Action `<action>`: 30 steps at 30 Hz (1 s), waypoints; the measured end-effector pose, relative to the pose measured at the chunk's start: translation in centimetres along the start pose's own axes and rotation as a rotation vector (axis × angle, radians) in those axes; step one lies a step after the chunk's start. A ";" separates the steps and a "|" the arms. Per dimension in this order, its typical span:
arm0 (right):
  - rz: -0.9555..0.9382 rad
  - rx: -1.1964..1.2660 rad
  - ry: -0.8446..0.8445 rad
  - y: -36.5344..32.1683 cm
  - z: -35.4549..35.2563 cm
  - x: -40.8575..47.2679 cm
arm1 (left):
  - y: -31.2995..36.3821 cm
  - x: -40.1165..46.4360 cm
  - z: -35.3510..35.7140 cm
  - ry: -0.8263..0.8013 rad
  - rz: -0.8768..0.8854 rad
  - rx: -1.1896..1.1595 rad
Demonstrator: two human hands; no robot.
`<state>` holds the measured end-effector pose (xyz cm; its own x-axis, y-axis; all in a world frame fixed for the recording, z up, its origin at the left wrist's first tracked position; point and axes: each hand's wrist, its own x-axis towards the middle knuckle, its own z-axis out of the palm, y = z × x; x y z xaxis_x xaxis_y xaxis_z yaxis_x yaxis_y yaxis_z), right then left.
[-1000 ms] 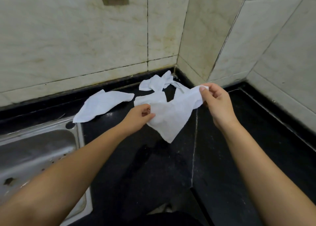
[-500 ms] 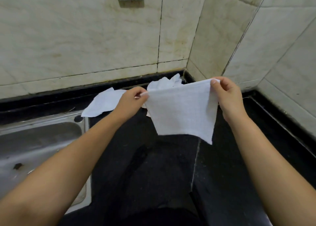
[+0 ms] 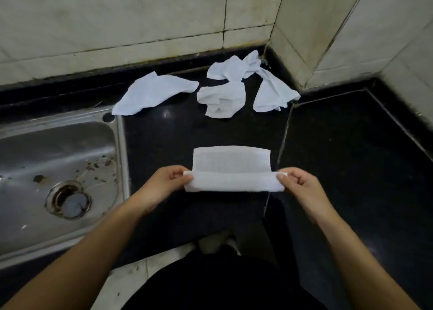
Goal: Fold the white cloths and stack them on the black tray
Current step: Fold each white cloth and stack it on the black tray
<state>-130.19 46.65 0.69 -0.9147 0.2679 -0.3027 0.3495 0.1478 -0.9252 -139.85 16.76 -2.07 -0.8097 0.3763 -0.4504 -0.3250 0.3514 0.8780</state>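
A white cloth lies spread on the black counter in front of me, its near edge turned over into a fold. My left hand pinches the fold's left corner and my right hand pinches its right corner. Several crumpled white cloths lie near the back corner: one flat to the left, one bunched in the middle, one against the wall and one to the right. No separate black tray is visible.
A steel sink with a drain sits left of the counter. Tiled walls close the back and right sides. A seam runs across the counter near the cloth's right end.
The cloth was held up stretched in the air between both hands; now it lies low on the counter with its near edge folded over. My view has tilted downward.
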 end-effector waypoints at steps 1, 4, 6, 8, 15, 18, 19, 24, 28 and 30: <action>0.045 -0.022 -0.037 1.0 0.0 -0.6 | -0.8 -0.6 0.3 -0.029 -0.041 0.035; 0.134 -0.082 -0.108 1.9 0.0 -0.8 | -1.7 -1.2 0.9 -0.007 -0.111 0.088; 0.133 -0.097 -0.060 1.9 0.1 0.5 | -1.4 -0.3 1.1 0.061 -0.078 0.093; 0.126 -0.143 0.037 1.8 0.4 2.8 | -0.8 1.5 1.2 0.157 -0.016 0.141; 0.121 -0.493 0.214 2.6 2.6 8.2 | 0.5 7.5 2.8 0.378 0.058 0.746; 0.084 -0.745 0.232 3.6 3.2 8.6 | -1.0 7.7 3.1 0.425 0.044 0.859; 0.073 -0.793 0.239 3.7 3.3 8.6 | -1.3 7.5 3.2 0.451 0.042 0.844; -0.079 -0.953 0.055 1.2 6.3 9.9 | -2.8 4.7 3.9 0.491 0.072 0.828; -0.156 -1.053 -0.238 -0.6 12.9 11.1 | -4.7 2.8 4.3 0.471 0.074 1.000; -0.150 -1.147 -0.278 -1.1 15.8 11.5 | -4.8 2.8 4.3 0.463 0.051 1.020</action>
<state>-144.33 34.58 -5.41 -0.9250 -0.0195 -0.3794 0.0836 0.9638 -0.2532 -138.47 19.79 -8.27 -0.9834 0.1298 -0.1271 0.0942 0.9626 0.2541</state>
